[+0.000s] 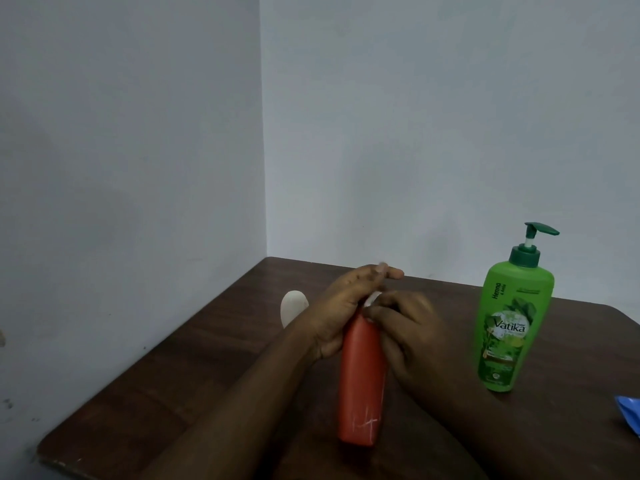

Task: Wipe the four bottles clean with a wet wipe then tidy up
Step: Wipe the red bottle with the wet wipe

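An orange bottle point(362, 382) stands on the dark wooden table point(214, 348) in front of me. My left hand point(341, 306) wraps around its upper part from the left. At the bottle's top, my right hand point(405, 337) presses a white wet wipe point(372, 299), only a small piece of which shows between the fingers. The bottle's cap is hidden by both hands. To the right stands a green pump bottle point(510, 323), upright and untouched. A pale rounded object point(293, 306), possibly another bottle, peeks out behind my left wrist.
The table sits in a corner between two plain walls. A blue packet point(630, 415) lies at the right edge of view, partly cut off. The table's near left corner point(52, 452) is worn.
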{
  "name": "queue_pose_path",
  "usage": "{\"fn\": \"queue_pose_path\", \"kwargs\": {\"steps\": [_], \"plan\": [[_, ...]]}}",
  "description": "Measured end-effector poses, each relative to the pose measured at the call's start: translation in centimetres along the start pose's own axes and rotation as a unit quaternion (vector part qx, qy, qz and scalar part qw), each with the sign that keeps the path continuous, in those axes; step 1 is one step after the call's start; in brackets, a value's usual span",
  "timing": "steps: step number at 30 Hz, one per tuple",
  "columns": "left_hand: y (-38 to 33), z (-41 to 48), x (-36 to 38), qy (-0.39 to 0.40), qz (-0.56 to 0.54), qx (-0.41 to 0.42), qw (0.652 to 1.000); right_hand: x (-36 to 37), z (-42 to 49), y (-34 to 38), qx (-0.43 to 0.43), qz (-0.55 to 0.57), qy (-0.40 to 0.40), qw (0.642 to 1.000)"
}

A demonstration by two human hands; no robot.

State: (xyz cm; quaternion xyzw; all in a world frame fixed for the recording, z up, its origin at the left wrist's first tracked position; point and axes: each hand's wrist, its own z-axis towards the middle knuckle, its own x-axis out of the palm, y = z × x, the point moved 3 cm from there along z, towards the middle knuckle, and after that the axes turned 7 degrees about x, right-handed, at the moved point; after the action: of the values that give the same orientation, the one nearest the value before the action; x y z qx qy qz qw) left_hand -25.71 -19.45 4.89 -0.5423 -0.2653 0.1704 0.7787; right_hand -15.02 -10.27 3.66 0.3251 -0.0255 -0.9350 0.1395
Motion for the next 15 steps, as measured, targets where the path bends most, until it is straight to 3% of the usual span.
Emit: {"fn": "queue_pose_path", "kwargs": {"steps": [8,15], "plan": [[0.3,0.3,-0.7,-0.051,-0.029,0.015,0.998,-0.7,0.7,-0.5,-0.016,0.021,0.183,0.983],[-0.7,0.0,-0.9,-0.060,-0.117,0.014,0.991,-2.3,2.5,0.9,-0.025,-0.020,0.114,0.993]]}}
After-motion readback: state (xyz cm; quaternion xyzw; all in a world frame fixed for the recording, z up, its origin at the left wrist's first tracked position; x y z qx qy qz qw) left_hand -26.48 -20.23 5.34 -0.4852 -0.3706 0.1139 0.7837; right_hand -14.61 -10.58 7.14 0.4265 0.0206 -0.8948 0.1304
